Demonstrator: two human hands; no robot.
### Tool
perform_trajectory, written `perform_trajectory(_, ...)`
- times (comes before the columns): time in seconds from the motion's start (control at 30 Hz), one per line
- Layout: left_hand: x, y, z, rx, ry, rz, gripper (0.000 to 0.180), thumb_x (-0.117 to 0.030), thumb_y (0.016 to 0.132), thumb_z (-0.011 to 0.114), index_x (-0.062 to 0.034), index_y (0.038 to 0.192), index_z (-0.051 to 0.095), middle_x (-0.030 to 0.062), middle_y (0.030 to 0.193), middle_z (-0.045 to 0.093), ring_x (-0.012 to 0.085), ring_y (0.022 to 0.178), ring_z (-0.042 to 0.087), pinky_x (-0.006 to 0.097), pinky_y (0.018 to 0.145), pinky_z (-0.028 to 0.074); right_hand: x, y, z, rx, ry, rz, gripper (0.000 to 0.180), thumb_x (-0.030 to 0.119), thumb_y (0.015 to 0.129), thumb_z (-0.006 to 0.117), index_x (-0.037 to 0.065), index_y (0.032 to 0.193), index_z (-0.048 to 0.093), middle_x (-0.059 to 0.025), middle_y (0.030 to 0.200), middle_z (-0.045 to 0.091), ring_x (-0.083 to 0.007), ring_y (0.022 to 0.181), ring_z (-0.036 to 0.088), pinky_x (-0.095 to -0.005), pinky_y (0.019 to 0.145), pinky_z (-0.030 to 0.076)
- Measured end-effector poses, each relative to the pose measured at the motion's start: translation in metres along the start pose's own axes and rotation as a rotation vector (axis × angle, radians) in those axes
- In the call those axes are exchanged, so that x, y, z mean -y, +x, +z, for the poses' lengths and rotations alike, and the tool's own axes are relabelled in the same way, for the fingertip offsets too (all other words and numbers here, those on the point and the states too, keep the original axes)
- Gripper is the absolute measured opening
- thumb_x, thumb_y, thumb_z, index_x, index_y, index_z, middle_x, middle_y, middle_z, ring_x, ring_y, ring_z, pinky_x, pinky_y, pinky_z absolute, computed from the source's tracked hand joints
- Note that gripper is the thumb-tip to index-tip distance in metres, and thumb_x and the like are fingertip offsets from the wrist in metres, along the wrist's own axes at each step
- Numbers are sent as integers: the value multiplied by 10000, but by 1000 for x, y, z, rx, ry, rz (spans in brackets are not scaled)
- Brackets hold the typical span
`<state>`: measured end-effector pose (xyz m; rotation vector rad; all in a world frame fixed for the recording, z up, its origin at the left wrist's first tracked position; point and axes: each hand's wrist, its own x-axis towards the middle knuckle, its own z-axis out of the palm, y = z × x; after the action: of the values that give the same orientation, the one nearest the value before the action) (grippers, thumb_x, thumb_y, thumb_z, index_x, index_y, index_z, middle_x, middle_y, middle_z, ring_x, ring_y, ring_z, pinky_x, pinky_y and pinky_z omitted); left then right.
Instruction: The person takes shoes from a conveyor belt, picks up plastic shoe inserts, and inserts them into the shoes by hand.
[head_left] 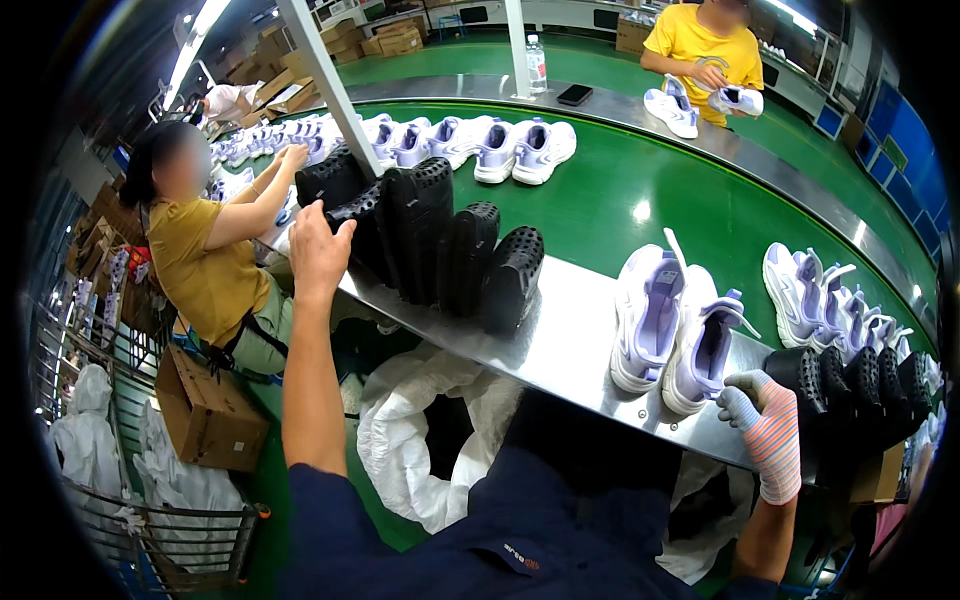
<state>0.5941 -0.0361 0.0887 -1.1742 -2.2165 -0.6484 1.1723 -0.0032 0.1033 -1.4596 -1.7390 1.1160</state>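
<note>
My bare left hand (318, 248) reaches to a row of black shoe-shaped pieces with perforated ends (415, 225). Its thumb and fingers are apart, at the near side of the leftmost pieces; the hand partly covers them. The pieces stand upright along the metal ledge (570, 320). My right hand (768, 425), in a striped knit glove with grey fingertips, is beside the heel of a white and lilac sneaker (700, 350). Its fingers are bent but apart, with nothing visible between them. A second matching sneaker (645, 315) stands just left of that one, its tongue raised.
More sneakers (800, 290) and black perforated pieces (865, 375) line the right side. A long sneaker row (495, 150) lies on the green belt (600, 200). A co-worker (205, 240) works at left, another (705, 50) across. A white sack (390, 440) hangs below the ledge.
</note>
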Motion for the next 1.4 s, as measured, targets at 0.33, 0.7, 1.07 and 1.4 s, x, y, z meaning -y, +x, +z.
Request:
perform_trajectory(0.33,-113,-36,-107,-503,-338,195,337,-137,874,848,-3,1141,693,123,1056,699,286,932,668,386,859,539,14,-10,28,-125,129,-195,371,231,996,645,-55,1228,688,-93,938,748,-118,794,669,-260,735,543)
perform_trajectory(0.7,-244,-180,-99,15,-1014,702,594,-496,983,664,11,1275,562,189,1222,590,350,1125,593,491,983,509,31,-6,71,412,1307,46,510,211,939,731,6,1369,549,-66,1212,664,-162,1086,658,-347,974,548)
perform_trajectory(1.07,-290,-151,-50,912,-1830,-257,92,-25,977,603,47,1033,620,143,921,680,236,844,712,384,780,617,-11,-33,40,93,-140,-429,715,526,953,679,-62,1342,561,-281,1146,676,-412,1057,681,-469,936,532)
perform_trajectory(1.4,-332,-147,-22,851,-1924,-461,83,1,971,599,17,1050,585,146,892,682,220,754,718,357,666,654,-4,-3,24,193,-452,-230,489,448,925,754,-24,1014,659,-248,711,656,-422,678,688,-460,631,529)
